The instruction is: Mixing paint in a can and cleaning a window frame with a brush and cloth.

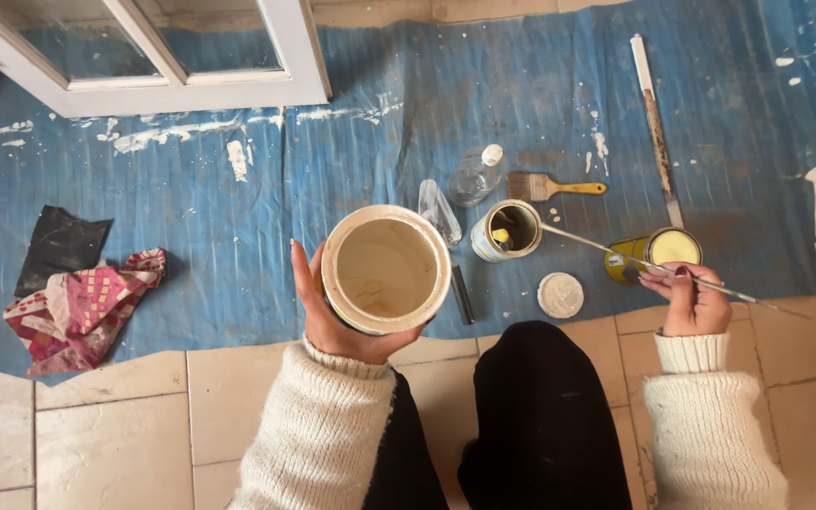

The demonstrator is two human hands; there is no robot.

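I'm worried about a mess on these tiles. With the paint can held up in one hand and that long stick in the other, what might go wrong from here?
1. The left hand grips the open paint can from one side only; tilted, it might spill onto the knees or bare tiles.
2. The long stick in the right hand reaches into the small tin; a nudge could tip it.
3. The yellow tin stands open beside that hand.

Soft, even daylight fills the scene, bright enough to show colour without harsh glare. Shadows are faint and short, pooling just beside the cans and under the white frame [172, 76] at far left. Focus is sharp across the blue sheet [380, 142]. The near sleeves look slightly soft, and lines bend mildly toward the edges.
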